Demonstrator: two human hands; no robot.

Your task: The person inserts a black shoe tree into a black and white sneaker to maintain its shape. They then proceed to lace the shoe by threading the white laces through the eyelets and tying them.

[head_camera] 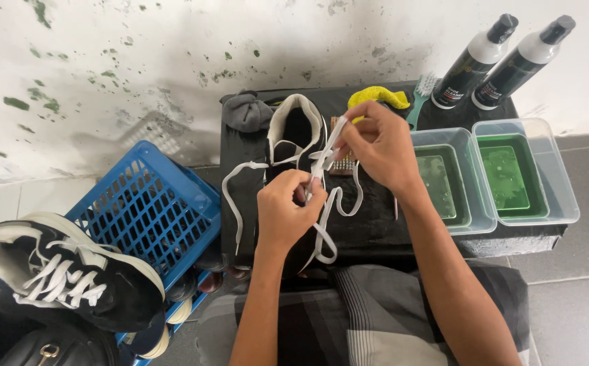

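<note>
Hands at work over a black shoe (293,139) on a dark worktop (375,230): the person's left hand (284,210) is clenched around a white shoelace (326,203), pinching it between thumb and fingers just in front of the shoe's opening. The right hand (379,146) is raised a little higher and to the right, gripping another stretch of the same lace between its fingertips, so that the lace runs taut between the two hands. Loose ends trail away on both sides, one curving left across the worktop, the other looping down toward the person's lap.

The shoe stands on the worktop with its white-lined collar toward the wall. A grey cloth (247,112) lies bunched just left of it, and a yellow cloth (379,97) sits behind the right hand. A small brush (344,163) appears to lie under that hand, though most of it is hidden. A teal-handled brush (422,95) leans beside two black-and-white bottles (501,61) at the far right corner. Two clear plastic tubs (511,173) holding greenish liquid stand side by side at the right of the worktop.

On the floor to the left, a blue plastic basket (149,207) rests against the worktop. A second black shoe (64,271) with white laces sits on the basket's near edge, beside a black bag (37,346).
</note>
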